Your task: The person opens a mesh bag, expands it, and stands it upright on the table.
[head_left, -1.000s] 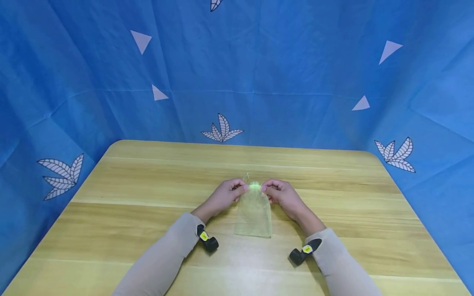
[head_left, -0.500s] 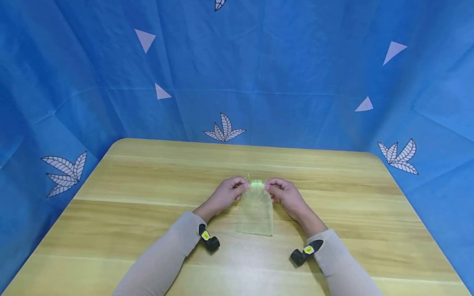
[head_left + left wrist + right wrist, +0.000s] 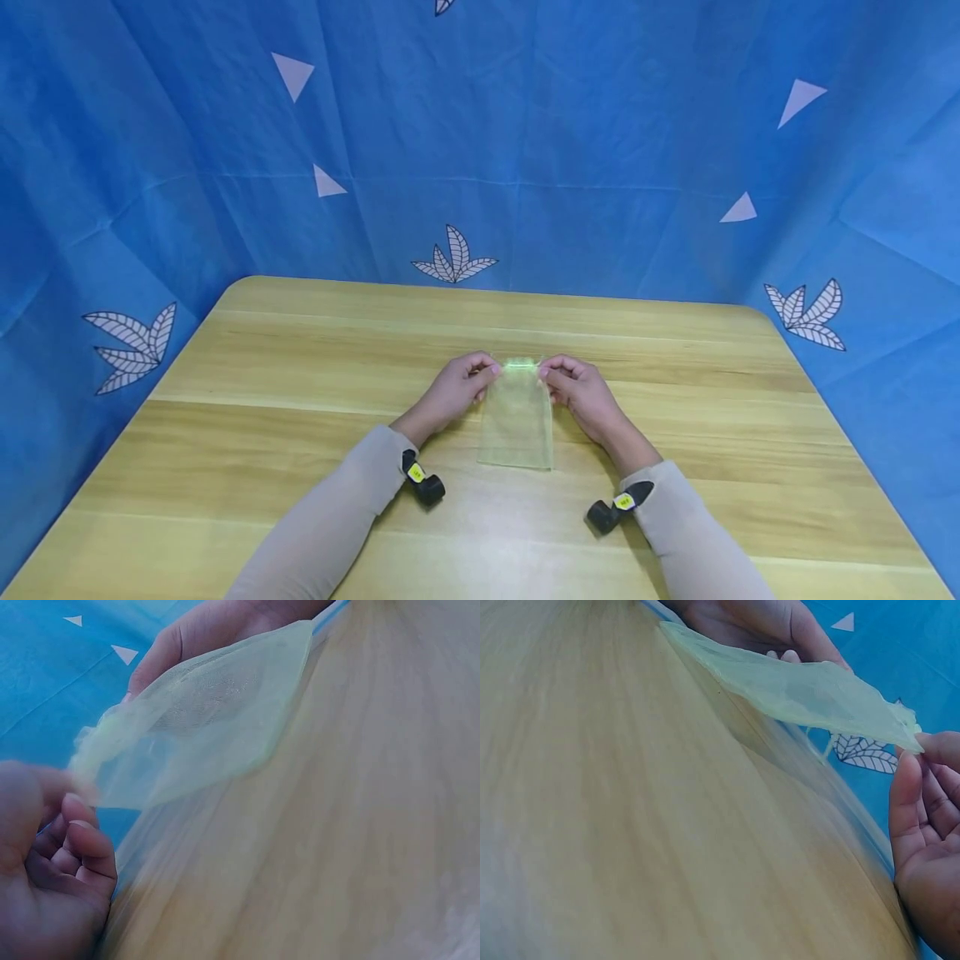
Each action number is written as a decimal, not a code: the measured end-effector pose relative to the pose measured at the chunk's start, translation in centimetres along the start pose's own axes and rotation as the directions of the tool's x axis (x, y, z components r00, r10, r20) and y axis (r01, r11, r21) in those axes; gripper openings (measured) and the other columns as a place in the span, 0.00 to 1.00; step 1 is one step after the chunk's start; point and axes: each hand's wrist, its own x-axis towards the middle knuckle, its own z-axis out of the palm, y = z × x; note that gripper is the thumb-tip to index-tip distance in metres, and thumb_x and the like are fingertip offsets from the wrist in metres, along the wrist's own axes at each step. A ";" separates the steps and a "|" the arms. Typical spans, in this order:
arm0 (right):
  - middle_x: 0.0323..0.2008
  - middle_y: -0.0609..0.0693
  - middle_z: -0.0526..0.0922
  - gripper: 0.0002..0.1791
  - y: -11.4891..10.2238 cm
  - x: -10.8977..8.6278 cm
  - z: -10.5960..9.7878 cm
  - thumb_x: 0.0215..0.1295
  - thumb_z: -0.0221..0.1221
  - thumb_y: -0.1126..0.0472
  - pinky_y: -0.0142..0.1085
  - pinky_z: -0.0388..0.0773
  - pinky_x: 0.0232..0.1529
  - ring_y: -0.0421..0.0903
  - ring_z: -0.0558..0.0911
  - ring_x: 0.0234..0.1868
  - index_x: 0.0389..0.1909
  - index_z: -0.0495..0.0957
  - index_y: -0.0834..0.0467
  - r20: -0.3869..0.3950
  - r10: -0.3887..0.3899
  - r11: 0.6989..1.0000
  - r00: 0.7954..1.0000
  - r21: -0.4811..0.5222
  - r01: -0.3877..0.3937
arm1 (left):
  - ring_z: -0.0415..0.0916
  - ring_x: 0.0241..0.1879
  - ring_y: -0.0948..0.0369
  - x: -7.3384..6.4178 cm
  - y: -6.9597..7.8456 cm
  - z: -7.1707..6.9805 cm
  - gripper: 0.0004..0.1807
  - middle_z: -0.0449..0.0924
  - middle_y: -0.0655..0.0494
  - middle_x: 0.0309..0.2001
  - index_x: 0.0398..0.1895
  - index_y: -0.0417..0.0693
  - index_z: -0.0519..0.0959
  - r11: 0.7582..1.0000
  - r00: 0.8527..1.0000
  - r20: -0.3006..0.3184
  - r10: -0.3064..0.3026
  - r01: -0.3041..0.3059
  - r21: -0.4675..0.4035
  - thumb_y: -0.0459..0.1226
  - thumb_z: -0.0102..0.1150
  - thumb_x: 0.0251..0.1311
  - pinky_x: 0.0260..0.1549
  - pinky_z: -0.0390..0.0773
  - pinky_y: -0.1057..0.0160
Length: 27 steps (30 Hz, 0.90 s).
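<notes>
A sheer pale yellow-green drawstring pouch [image 3: 516,421] hangs between the two hands over the middle of the table, its gathered mouth at the far end. My left hand [image 3: 455,389] pinches the mouth's left corner between thumb and forefinger. At the opposite corner my right hand [image 3: 582,393] pinches the fabric the same way. In the left wrist view the pouch [image 3: 217,720] slopes down from the fingers towards the wood. The right wrist view has a thin cord dangling under the pouch [image 3: 802,694]. Nothing can be made out inside it.
The wood-grain table [image 3: 300,350] spans the space below the arms. Behind it and at both sides hangs a blue curtain [image 3: 570,150] with white triangles and leaf prints. A small black camera is strapped to each wrist.
The hands have spread slightly apart, and the pouch's bunched mouth has become wider and flatter. The cord loop standing above the left fingers is now barely visible.
</notes>
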 end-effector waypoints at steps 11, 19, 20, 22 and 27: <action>0.33 0.51 0.77 0.05 -0.1 0.1 0.0 0.68 0.58 0.66 0.29 0.75 0.30 0.42 0.73 0.30 0.40 0.77 0.64 -0.089 -0.017 0.999 0.996 0.042 0.021 | 0.65 0.21 0.61 0.1 0.0 0.0 0.11 0.69 0.54 0.22 0.43 0.45 0.78 0.997 0.997 -0.067 -0.031 0.026 -0.073 0.43 0.52 0.72 0.19 0.66 0.68; 0.34 0.52 0.76 0.03 0.0 0.2 -0.2 0.68 0.58 0.66 0.29 0.75 0.31 0.41 0.74 0.32 0.39 0.78 0.63 -0.138 -0.035 0.997 0.990 0.058 0.044 | 0.64 0.21 0.61 0.1 0.1 -0.1 0.13 0.68 0.54 0.23 0.45 0.40 0.75 0.991 0.995 -0.091 -0.041 0.028 -0.134 0.42 0.48 0.74 0.20 0.67 0.68; 0.34 0.52 0.76 0.03 0.0 0.2 -0.2 0.68 0.58 0.66 0.29 0.75 0.31 0.41 0.74 0.32 0.39 0.78 0.63 -0.141 -0.037 0.997 0.989 0.059 0.046 | 0.64 0.21 0.61 0.2 0.1 -0.1 0.14 0.68 0.54 0.23 0.45 0.39 0.75 0.990 0.995 -0.092 -0.038 0.025 -0.138 0.42 0.48 0.74 0.20 0.68 0.68; 0.35 0.53 0.76 0.04 0.0 0.2 -0.2 0.68 0.58 0.66 0.29 0.76 0.31 0.42 0.74 0.32 0.39 0.78 0.64 -0.135 -0.037 0.997 0.990 0.056 0.045 | 0.65 0.22 0.62 0.2 0.0 -0.1 0.14 0.68 0.54 0.23 0.46 0.38 0.75 0.990 0.996 -0.086 -0.034 0.021 -0.140 0.42 0.49 0.74 0.21 0.68 0.68; 0.36 0.54 0.76 0.09 0.0 0.1 -0.4 0.69 0.59 0.64 0.30 0.76 0.33 0.42 0.74 0.33 0.43 0.76 0.67 -0.098 -0.030 0.998 0.995 0.043 0.034 | 0.65 0.23 0.61 0.4 -0.4 -0.4 0.16 0.68 0.55 0.24 0.46 0.43 0.78 0.991 0.997 -0.063 -0.032 0.024 -0.128 0.46 0.51 0.72 0.22 0.68 0.68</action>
